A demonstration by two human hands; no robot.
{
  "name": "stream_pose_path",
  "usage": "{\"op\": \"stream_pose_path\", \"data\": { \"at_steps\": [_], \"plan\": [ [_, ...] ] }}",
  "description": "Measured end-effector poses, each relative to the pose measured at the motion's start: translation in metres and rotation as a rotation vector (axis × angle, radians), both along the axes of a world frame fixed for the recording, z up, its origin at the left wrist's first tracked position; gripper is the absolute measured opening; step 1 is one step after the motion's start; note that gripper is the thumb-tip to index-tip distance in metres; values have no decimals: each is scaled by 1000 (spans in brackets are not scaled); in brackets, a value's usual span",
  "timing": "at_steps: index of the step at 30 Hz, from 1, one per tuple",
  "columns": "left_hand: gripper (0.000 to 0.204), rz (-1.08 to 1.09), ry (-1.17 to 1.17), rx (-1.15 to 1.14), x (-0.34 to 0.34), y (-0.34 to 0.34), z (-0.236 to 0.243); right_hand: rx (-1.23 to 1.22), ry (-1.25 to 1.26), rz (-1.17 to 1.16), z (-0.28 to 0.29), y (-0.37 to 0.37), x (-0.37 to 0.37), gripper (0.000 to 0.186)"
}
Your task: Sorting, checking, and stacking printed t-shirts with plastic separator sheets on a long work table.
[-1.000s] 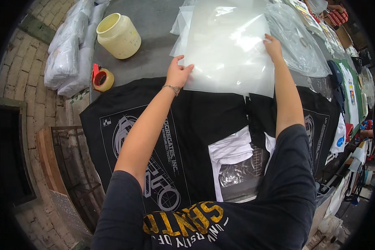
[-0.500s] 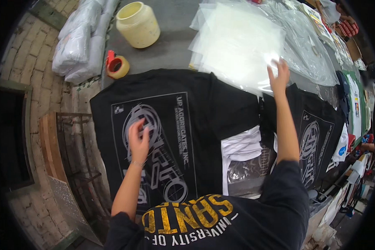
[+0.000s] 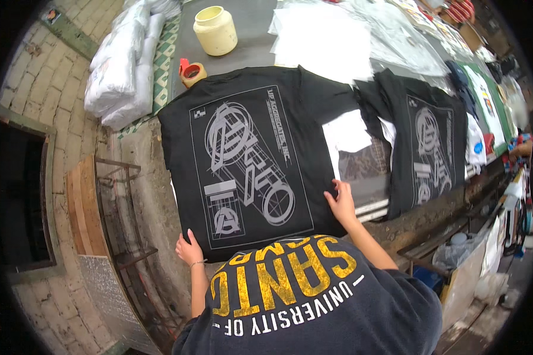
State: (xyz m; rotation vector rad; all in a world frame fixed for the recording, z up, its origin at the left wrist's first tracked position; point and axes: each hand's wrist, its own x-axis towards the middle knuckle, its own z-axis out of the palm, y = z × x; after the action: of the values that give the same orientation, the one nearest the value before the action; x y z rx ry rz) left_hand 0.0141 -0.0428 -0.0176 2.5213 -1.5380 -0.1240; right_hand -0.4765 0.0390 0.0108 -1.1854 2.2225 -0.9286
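Observation:
A black T-shirt (image 3: 251, 171) with a large grey print lies spread flat on the table, its hem toward me. At its lower left edge is my left hand (image 3: 189, 249), open, with thumb and fingers apart and touching the cloth. Along the lower right edge rests my right hand (image 3: 341, 202), also open, fingers spread and slightly curved against the fabric. A second black T-shirt (image 3: 429, 148) with the same kind of print lies to the right. White cloth (image 3: 348, 131) shows between the two shirts.
Beyond the shirt stand a cream plastic jar (image 3: 215, 32) and a red tape dispenser (image 3: 190, 72). Clear plastic bags (image 3: 323, 41) lie in a stack at the back. White wrapped bundles (image 3: 114, 77) sit at the far left. Below them is a metal-framed wooden rack (image 3: 87, 207).
Both hands have come back toward me, the right from the plastic bags and the left from over the print, to the shirt's lower edges. The view has shifted.

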Motion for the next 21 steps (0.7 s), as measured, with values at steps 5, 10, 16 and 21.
{"op": "stream_pose_path", "data": {
  "at_steps": [5,10,16,21],
  "plan": [
    [39,-57,227,-146,23,-6,1,76,4,-280,-31,20,-2,41],
    [23,-168,429,-322,34,-2,3,17,277,-259,6,27,24,19],
    [22,-228,554,-363,46,-3,-6,-28,609,-114,31,23,31,16],
    [28,-294,355,-358,38,-8,-8,-554,-33,-136,27,-8,31,23]
  ]
}}
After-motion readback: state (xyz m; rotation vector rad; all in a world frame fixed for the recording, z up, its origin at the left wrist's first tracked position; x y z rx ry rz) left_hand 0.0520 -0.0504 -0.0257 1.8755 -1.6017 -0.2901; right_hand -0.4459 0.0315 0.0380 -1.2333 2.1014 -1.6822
